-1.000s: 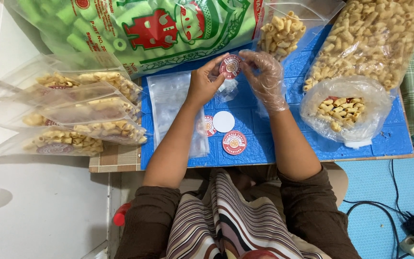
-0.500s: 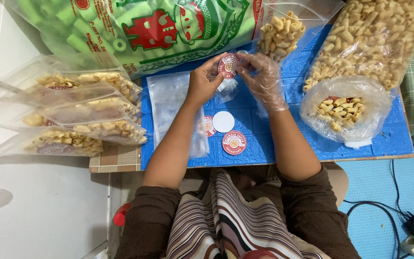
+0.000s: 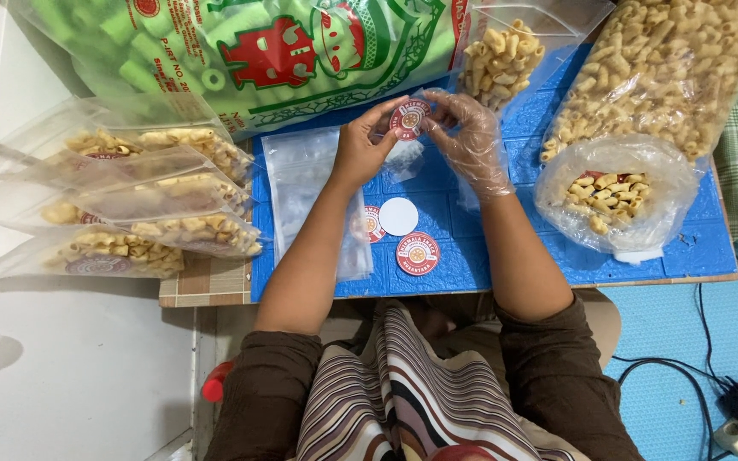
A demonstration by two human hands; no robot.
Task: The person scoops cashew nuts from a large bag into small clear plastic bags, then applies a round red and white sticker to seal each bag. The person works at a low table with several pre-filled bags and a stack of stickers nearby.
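Both my hands meet above the blue mat (image 3: 506, 265). My bare left hand (image 3: 365, 145) and my right hand (image 3: 471, 137), which wears a clear plastic glove, pinch a round red sticker (image 3: 409, 119) between their fingertips. A small clear plastic bag (image 3: 405, 158) hangs just under the sticker. Below the hands lie a blank white round backing (image 3: 398, 216), a red round sticker (image 3: 418, 253) and another red sticker (image 3: 372, 224) partly hidden by my left forearm.
A stack of empty clear bags (image 3: 301, 188) lies left of my forearm. Filled snack bags (image 3: 138, 205) pile at the left. A big green snack sack (image 3: 241, 51) lies at the back, large bags of tan snacks (image 3: 659, 77) at the right, cables (image 3: 711, 393) on the floor.
The hands have barely shifted; the fingers keep working the round sticker at the same spot above the mat.
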